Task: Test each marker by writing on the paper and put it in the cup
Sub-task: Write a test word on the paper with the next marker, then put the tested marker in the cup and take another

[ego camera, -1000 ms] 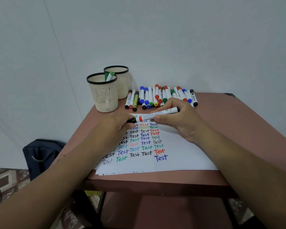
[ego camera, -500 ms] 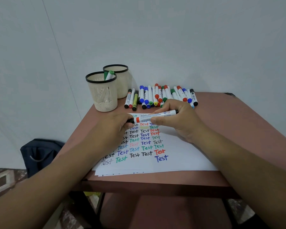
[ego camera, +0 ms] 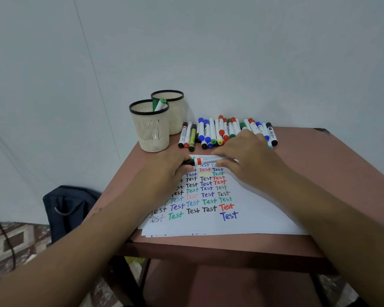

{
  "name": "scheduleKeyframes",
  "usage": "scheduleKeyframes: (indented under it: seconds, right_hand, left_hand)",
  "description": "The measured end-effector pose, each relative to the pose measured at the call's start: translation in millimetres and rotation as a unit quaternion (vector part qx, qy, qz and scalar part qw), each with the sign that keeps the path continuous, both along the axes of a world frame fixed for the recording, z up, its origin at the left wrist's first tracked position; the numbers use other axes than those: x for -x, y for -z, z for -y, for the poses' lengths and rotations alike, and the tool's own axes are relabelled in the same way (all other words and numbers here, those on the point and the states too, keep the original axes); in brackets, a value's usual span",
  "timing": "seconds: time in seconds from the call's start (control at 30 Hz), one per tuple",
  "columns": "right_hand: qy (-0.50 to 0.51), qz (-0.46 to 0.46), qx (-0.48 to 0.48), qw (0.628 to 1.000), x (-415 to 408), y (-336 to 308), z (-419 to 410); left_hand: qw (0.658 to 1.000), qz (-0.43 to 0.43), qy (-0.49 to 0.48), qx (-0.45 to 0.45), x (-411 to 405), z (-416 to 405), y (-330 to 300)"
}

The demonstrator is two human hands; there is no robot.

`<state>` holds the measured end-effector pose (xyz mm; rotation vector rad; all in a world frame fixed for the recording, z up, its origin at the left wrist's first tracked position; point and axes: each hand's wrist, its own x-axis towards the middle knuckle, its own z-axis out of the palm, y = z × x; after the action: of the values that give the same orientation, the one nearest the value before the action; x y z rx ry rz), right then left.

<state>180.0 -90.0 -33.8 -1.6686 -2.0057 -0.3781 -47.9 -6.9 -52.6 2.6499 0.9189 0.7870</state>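
Above the paper scrawled with "Test" in many colours, both hands pinch 1 white marker: left hand on its black cap, right hand curled round the barrel, near 2 ribbed cream cups.

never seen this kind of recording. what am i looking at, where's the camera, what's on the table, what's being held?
There is no robot here: a person works with bare hands, filmed by one wide-angle camera worn on the head, looking forward and down. The two forearms coming in from the bottom are that person's own.

On the brown table lies a stack of white paper covered with the word "Test" in many colours. At the back lies a row of loose markers, and to its left stand two cream cups, the nearer one with a green marker in it.

Both hands hold one white marker level above the paper. The left hand grips its black cap end; the right hand grips the barrel. Whether the cap is on or off I cannot tell. A dark bag sits on the floor at left.
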Motion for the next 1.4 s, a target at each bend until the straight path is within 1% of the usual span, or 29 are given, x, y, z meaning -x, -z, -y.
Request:
scheduleKeyframes:
  seconds: [0.1,0.17,0.2,0.23,0.3,0.37,0.43,0.53,0.6,0.67,0.77,0.83,0.93,1.1,1.27,1.3,1.33,1.4]
  right_hand:
    - [-0.003,0.081,0.018,0.997,-0.1,-6.4,-4.1]
    - [0.035,0.114,0.057,0.991,-3.4,-17.7,-9.5]
    - [0.058,0.113,0.073,0.989,-4.3,-26.3,-12.1]
    - [0.076,0.093,0.082,0.989,-5.1,-36.3,-14.8]
    - [0.076,0.012,0.076,0.994,-3.8,-55.9,-21.4]
    - [0.044,-0.057,0.050,0.996,0.2,-73.4,-31.5]
    - [0.004,-0.109,0.021,0.994,7.6,-90.2,-42.8]
    - [-0.039,-0.158,-0.023,0.986,21.7,-111.7,-69.2]
    - [-0.075,-0.200,-0.059,0.975,33.7,-120.5,-90.1]
    - [-0.102,-0.247,-0.092,0.959,45.6,-123.8,-110.4]
    - [-0.108,-0.298,-0.129,0.940,60.9,-120.8,-134.4]
    - [-0.104,-0.335,-0.126,0.928,67.0,-113.4,-145.2]
    - [-0.086,-0.370,-0.083,0.921,67.9,-97.5,-157.0]
    - [-0.081,-0.350,-0.001,0.933,63.9,-79.3,-157.4]
    - [-0.042,-0.348,0.003,0.936,50.4,-75.0,-146.7]
    - [-0.030,-0.337,0.013,0.941,44.2,-72.2,-144.3]
    - [-0.016,-0.306,0.036,0.951,37.1,-68.4,-142.1]
    - [0.012,-0.211,0.123,0.970,25.7,-61.1,-134.6]
  left_hand:
    - [0.999,0.011,-0.030,0.024,0.3,0.7,-1.4]
    - [0.995,0.009,-0.070,0.066,1.7,0.5,-0.5]
    - [0.993,0.004,-0.086,0.085,2.0,0.3,0.0]
    - [0.990,-0.008,-0.099,0.100,1.7,0.1,0.3]
    - [0.986,-0.045,-0.117,0.109,0.7,-1.6,0.5]
    - [0.983,-0.073,-0.129,0.107,-0.2,-3.9,-0.2]
    - [0.981,-0.081,-0.133,0.114,-0.7,-6.1,-0.2]
    - [0.980,-0.078,-0.135,0.121,-0.6,-7.8,0.2]
    - [0.980,-0.079,-0.135,0.123,-0.4,-7.9,-0.6]
    - [0.980,-0.081,-0.136,0.120,-0.1,-7.9,-1.9]
    - [0.980,-0.077,-0.137,0.126,0.6,-8.0,-3.3]
    - [0.980,-0.073,-0.136,0.125,0.6,-8.8,-3.4]
    - [0.982,-0.071,-0.135,0.115,0.0,-10.3,-2.4]
    - [0.983,-0.075,-0.127,0.109,-0.7,-11.8,-1.2]
    - [0.982,-0.082,-0.126,0.111,-0.8,-10.5,-1.5]
    - [0.982,-0.083,-0.126,0.110,-0.7,-10.1,-1.8]
    - [0.982,-0.085,-0.127,0.110,-0.6,-9.9,-2.0]
    - [0.982,-0.082,-0.127,0.113,-0.3,-10.5,-1.4]
